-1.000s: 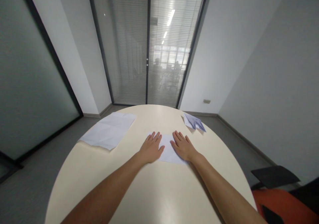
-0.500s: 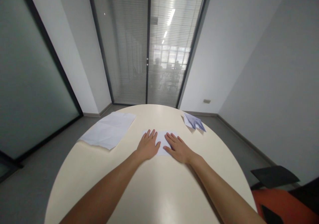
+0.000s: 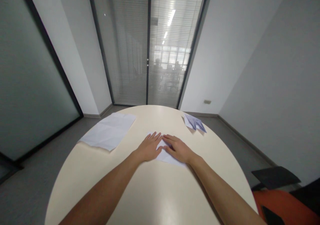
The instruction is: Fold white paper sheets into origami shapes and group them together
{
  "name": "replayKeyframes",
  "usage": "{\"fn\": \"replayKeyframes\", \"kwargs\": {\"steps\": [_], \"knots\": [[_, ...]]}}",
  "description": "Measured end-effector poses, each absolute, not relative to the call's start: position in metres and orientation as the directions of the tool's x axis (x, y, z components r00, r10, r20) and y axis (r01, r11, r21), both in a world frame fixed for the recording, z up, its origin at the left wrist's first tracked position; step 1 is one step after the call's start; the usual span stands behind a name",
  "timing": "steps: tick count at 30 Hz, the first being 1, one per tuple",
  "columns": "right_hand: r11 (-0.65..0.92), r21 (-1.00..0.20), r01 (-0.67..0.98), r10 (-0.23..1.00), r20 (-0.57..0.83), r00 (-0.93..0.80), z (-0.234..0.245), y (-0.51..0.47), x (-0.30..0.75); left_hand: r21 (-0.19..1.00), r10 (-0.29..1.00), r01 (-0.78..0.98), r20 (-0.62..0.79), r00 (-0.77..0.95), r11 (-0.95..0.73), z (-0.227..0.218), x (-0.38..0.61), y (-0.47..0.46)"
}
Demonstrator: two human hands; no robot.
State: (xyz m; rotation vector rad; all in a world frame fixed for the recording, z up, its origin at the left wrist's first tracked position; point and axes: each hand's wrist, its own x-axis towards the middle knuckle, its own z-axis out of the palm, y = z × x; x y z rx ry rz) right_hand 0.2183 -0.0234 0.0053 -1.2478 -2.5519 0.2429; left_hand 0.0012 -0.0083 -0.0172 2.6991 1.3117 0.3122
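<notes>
A sheet of white paper (image 3: 167, 157) lies on the table near its middle, partly hidden under both hands. My left hand (image 3: 149, 147) rests flat on the sheet's left part, its fingers stretched and thumb apart. My right hand (image 3: 178, 149) lies on the right part, fingers extended toward the left hand and thumb held away. The fingertips of the two hands are close together. Below the right palm, the paper's lower edge shows at a slant.
The round cream table (image 3: 150, 191) carries a large creased sheet (image 3: 110, 131) at the left. A folded paper piece (image 3: 194, 122) stands partly raised at the far right edge. An orange and black chair (image 3: 285, 205) sits right of the table. Glass doors (image 3: 147, 44) stand beyond.
My right hand has slid slightly left, its fingertips now closer to my left hand. The paper between them has turned, its lower edge now slanting down to the right.
</notes>
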Motion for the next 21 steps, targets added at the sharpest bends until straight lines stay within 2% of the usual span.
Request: {"fn": "replayKeyframes", "kwargs": {"steps": [4, 9, 15, 17, 19, 21], "knots": [[0.581, -0.314, 0.751, 0.802, 0.061, -0.594, -0.001, -0.023, 0.221, 0.196, 0.800, 0.777, 0.092, 0.593, -0.599, -0.016, 0.001, -0.006], [0.513, -0.304, 0.803, 0.844, 0.010, -0.536, -0.004, -0.022, 0.225, 0.170, 0.874, 0.858, 0.043, 0.484, -0.484, -0.015, -0.002, -0.001], [0.497, -0.310, 0.810, 0.854, 0.012, -0.520, -0.003, -0.024, 0.223, 0.121, 0.957, 0.956, 0.151, 0.248, -0.267, -0.016, -0.013, 0.004], [0.499, -0.314, 0.808, 0.856, 0.030, -0.517, -0.004, -0.024, 0.223, 0.117, 0.934, 0.949, 0.246, 0.259, -0.294, -0.013, -0.013, 0.003], [0.499, -0.312, 0.809, 0.858, 0.048, -0.511, -0.005, -0.022, 0.223, 0.126, 0.879, 0.900, 0.307, 0.364, -0.417, -0.009, -0.010, 0.001], [0.504, -0.306, 0.808, 0.858, 0.065, -0.510, -0.006, -0.019, 0.225, 0.165, 0.824, 0.819, 0.270, 0.498, -0.549, -0.008, -0.006, -0.002]]}}
